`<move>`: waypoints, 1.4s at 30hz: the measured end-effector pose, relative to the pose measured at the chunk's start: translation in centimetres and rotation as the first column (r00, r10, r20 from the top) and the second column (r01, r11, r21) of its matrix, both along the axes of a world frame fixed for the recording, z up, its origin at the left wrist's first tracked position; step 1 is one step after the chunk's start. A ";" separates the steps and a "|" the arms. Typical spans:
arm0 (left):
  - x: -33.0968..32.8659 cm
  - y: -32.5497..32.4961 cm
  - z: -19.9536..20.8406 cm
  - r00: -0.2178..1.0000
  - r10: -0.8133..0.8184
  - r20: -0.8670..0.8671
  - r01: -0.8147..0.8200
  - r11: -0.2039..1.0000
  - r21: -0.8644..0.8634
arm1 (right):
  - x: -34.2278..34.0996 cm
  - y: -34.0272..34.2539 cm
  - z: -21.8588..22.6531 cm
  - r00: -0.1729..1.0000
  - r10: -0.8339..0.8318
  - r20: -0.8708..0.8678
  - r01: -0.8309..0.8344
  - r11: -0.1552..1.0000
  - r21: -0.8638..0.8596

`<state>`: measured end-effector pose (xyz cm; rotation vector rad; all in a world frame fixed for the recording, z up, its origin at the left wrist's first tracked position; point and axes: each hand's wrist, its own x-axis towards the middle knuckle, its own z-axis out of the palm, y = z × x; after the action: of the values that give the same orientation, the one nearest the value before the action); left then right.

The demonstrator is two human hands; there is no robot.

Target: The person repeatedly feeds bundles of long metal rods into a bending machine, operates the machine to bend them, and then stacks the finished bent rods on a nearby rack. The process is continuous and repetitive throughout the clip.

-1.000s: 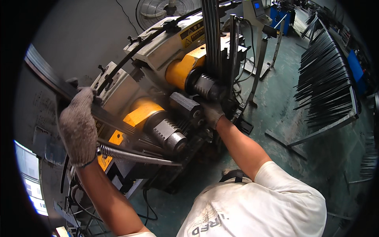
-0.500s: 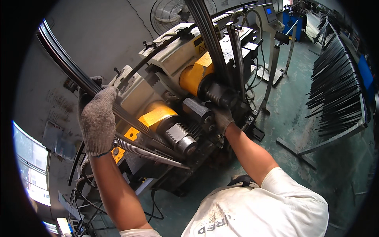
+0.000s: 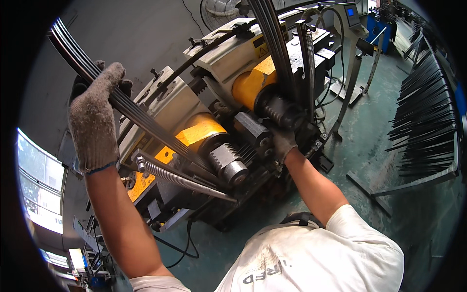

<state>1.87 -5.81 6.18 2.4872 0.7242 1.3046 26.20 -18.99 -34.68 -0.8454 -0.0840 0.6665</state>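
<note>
A grey knit glove covers my left hand (image 3: 95, 119). It is closed round the upper part of a bundle of long dark metal bars (image 3: 146, 119), thumb in front and fingers behind. The bundle slants down to the toothed steel roller (image 3: 228, 163) of a bending machine. My gloved right hand (image 3: 283, 141) reaches in beside a black angular block (image 3: 252, 130), below a second, dark ribbed roller (image 3: 279, 111). Its fingers are hidden there. Another bundle of dark bars (image 3: 272, 44) rises from behind that second roller.
Yellow housings (image 3: 202, 130) sit behind the rollers. A spring-wrapped rod (image 3: 180, 179) juts out below the left bundle. At right, a rack (image 3: 413, 185) carries many thin black bars. A fan (image 3: 219, 12) and a control box with a screen (image 3: 350, 17) stand behind.
My left hand has moved left and up along the bar bundle. The view has shifted slightly, so the machine appears further right. My right hand keeps its place by the block.
</note>
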 end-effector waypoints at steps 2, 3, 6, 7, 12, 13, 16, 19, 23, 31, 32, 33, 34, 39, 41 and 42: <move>-0.4 0.6 0.7 0.997 0.009 0.082 -0.005 0.999 -0.047 | -1.3 -0.2 1.8 1.000 0.008 0.013 -0.008 1.000 0.003; -0.2 0.4 0.7 0.994 -0.002 0.110 0.012 0.996 -0.090 | -1.7 -0.7 3.0 0.999 -0.012 0.048 0.012 1.000 0.009; 1.0 -1.1 0.4 0.984 -0.031 0.173 0.066 0.977 -0.203 | -1.3 -0.3 2.3 0.998 -0.031 0.045 0.029 0.999 0.046; 0.9 -1.0 0.4 0.989 -0.046 0.142 0.071 0.982 -0.177 | -0.8 -0.1 1.5 0.999 -0.030 0.027 0.028 0.998 0.061; -0.7 1.5 0.1 0.997 -0.028 -0.076 0.041 0.983 0.177 | -0.7 -0.2 1.3 0.999 0.008 0.046 -0.010 0.999 0.040; -0.9 1.6 0.1 0.997 -0.040 -0.072 0.051 0.986 0.156 | -1.1 -0.3 1.9 0.998 0.008 0.055 -0.009 0.999 0.033; -0.5 0.5 0.4 0.998 -0.056 -0.017 0.056 0.997 0.044 | -0.8 -0.3 1.5 0.998 -0.006 0.069 0.005 1.000 0.010; 0.4 -1.5 0.9 0.995 0.008 0.103 0.006 0.992 -0.128 | -0.8 -0.3 1.4 0.999 -0.017 0.037 0.015 0.999 0.038; -0.2 -1.4 1.2 0.980 0.094 0.175 -0.061 0.980 -0.189 | -1.0 -0.3 1.8 0.998 -0.040 0.040 0.040 0.999 0.005; -2.2 0.5 -1.8 0.998 0.058 0.001 -0.058 0.996 -0.073 | 1.0 -0.3 -4.2 0.930 0.068 0.361 -0.036 0.995 -0.096; -2.1 -0.1 -2.0 0.997 0.073 0.038 -0.067 0.986 -0.154 | 1.1 -0.3 -4.6 0.926 0.066 0.372 -0.013 0.990 -0.143; -2.1 -0.7 -2.0 0.993 0.096 0.074 -0.077 0.970 -0.231 | 0.8 -0.3 -4.0 0.922 0.068 0.382 0.005 0.983 -0.186; -2.8 0.1 -2.1 0.996 0.079 0.029 -0.072 0.981 -0.179 | 0.6 -0.4 -3.4 0.917 0.070 0.393 0.024 0.973 -0.229; -2.4 -1.7 -1.7 0.992 0.124 0.010 -0.118 0.964 -0.239 | -0.1 -0.6 -1.7 0.970 0.095 0.224 -0.063 0.988 -0.142; -2.7 -2.1 -1.5 0.991 0.132 -0.011 -0.131 0.965 -0.227 | 0.2 -0.3 -2.8 0.952 0.068 0.299 -0.035 0.993 -0.115; -2.6 -2.2 -1.7 0.988 0.098 -0.119 -0.106 0.993 -0.060 | 0.4 0.0 -3.6 0.927 0.030 0.375 0.008 0.995 -0.098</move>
<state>-0.77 -8.04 4.48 2.5188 0.9171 1.1565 26.62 -19.00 -38.28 -1.0616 -0.4063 0.5140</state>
